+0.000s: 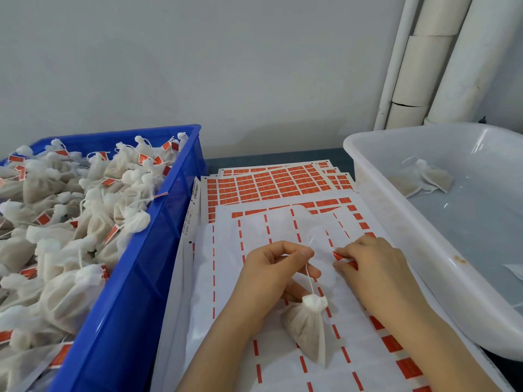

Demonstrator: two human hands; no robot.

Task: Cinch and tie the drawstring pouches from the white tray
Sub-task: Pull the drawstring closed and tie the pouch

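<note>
My left hand (276, 267) pinches the white drawstring of a small filled pouch (307, 329), which hangs cinched below it over the sticker sheets. My right hand (368, 261) pinches an orange sticker (343, 257) at the edge of the top sheet, a little to the right of the left hand. The white tray (396, 210) stands at the right and holds two untied pouches (421, 178) near its back.
A blue crate (152, 250) at the left is heaped with several tied pouches bearing orange tags. Sheets of orange stickers (268, 182) cover the table between crate and tray. White pipes (430, 60) rise against the wall at the back right.
</note>
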